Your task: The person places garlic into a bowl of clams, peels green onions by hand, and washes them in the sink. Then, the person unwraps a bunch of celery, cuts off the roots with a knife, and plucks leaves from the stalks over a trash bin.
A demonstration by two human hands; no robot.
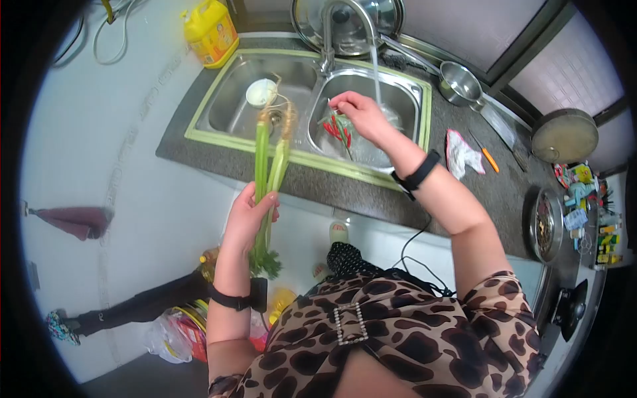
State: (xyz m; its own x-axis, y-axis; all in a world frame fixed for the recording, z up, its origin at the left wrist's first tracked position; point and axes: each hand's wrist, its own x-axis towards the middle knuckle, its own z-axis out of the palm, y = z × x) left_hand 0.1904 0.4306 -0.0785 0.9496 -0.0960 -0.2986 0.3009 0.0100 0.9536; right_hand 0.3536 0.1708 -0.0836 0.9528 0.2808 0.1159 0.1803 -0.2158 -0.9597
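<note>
Celery (261, 146) is the thing in hand in the head view, a few long green stalks held at a slant in front of the sink. The left hand (251, 215) is wrapped around the stalks, fingers and thumb closed on them. The brown roots point away from the person, over the left basin (225, 121), and the leaves (267, 263) hang out below the hand, toward the body. Whether the roots touch the basin, I cannot tell.

The right hand (363, 114) is over the right basin (417, 113), its thumb and fingertips drawn close together; I cannot tell whether they pinch something small. Red peppers (340, 132) lie in that basin, just below the fingertips. Water (376, 71) runs from the tap (328, 41) and falls behind the right hand.

A small white bowl (259, 94) sits in the left basin, near the celery roots. A yellow jug (211, 34) stands beyond the left corner of the sink. On the counter (411, 207) to the right lie a white cloth (463, 158) and, just beside it, a knife with an orange handle (490, 160). Farther back is a metal pot (460, 84), and near the counter's right end, a metal dish (554, 222).
</note>
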